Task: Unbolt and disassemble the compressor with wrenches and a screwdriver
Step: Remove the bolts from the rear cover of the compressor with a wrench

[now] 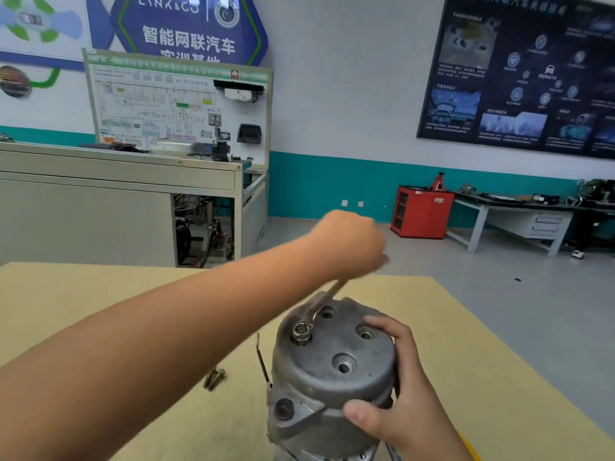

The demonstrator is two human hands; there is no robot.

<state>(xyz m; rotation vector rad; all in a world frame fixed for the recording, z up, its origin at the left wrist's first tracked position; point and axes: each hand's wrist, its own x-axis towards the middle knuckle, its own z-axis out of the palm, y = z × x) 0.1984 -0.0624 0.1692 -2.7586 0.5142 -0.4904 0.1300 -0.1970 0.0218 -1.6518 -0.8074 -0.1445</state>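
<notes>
A grey metal compressor (332,371) stands upright on the tan table (100,294), its round end cap facing up with several bolt holes. A ring wrench (319,307) sits with its ring end over a bolt (301,329) at the cap's left edge. My left hand (349,241) reaches across above the compressor and grips the wrench's far handle end. My right hand (396,390) wraps round the compressor's right side, fingers on the cap's rim and thumb on the body.
A small loose metal part (214,377) lies on the table left of the compressor, beside a thin dark rod (262,361). Beyond the table stand a grey training bench (116,194), a red cabinet (421,211) and a workbench (532,207) at the far right.
</notes>
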